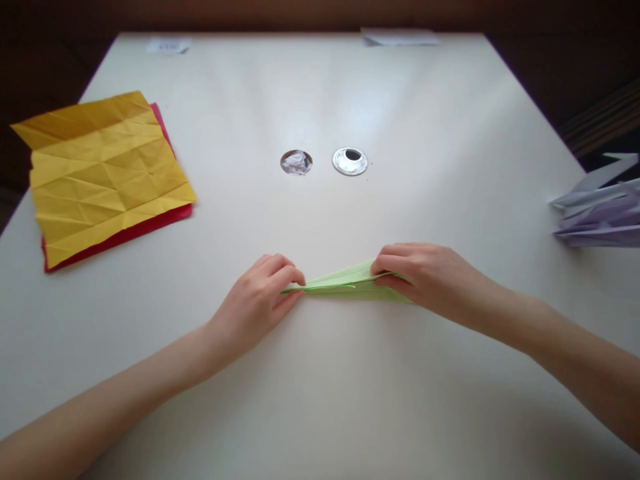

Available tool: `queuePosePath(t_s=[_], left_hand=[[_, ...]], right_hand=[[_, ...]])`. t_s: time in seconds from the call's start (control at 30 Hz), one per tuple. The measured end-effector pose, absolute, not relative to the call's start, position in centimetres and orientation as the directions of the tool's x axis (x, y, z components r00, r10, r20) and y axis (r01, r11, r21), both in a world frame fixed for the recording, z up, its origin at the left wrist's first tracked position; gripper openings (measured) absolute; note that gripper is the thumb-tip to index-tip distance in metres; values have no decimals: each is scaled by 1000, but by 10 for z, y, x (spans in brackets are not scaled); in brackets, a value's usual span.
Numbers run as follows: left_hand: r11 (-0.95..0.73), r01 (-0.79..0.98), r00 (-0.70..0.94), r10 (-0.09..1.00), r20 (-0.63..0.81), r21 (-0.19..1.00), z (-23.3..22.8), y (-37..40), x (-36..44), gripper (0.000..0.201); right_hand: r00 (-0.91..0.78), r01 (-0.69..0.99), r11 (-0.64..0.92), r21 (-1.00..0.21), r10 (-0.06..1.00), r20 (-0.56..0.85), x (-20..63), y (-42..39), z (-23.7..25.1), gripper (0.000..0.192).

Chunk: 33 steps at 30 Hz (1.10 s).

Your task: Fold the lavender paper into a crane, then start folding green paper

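A narrow folded sheet of light green paper (340, 281) lies across the middle of the white table, its layers slightly spread toward the right. My left hand (263, 293) pinches its thin left end between thumb and fingers. At the wider right end, my right hand (420, 273) has its thumb and fingers closed on the paper, with fingertips partly hidden among the layers. Between the two hands the folded edges and a brighter green inner strip show.
Creased yellow paper (110, 173) rests on red paper (167, 219) at the left. Folded white and purple paper pieces (605, 207) stand at the right edge. Two round table holes, one metal-rimmed (343, 170), sit beyond my hands. Paper scraps (400, 38) lie at the far edge.
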<state>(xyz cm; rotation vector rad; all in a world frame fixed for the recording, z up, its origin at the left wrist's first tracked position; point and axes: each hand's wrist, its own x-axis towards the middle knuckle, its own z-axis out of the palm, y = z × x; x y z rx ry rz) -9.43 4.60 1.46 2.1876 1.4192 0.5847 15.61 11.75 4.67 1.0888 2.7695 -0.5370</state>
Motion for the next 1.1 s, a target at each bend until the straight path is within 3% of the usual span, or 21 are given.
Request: queuePosePath(t_s=[0.13, 0.43, 0.73, 1.1], left_hand=[[-463, 642, 455, 872, 182, 611, 10, 50, -79, 15], [-523, 607, 488, 840, 239, 598, 6, 51, -74, 14], [-639, 594, 563, 764, 315, 488, 4, 44, -75, 18], [-648, 594, 568, 757, 322, 477, 6, 42, -76, 17]], right_hand=[[-763, 644, 699, -313, 618, -188, 154, 114, 48, 6], [-781, 585, 727, -361, 624, -8, 156, 101, 58, 11], [-793, 573, 697, -431, 605, -73, 153, 100, 56, 17], [-818, 554, 677, -485, 549, -168, 143, 92, 44, 17]])
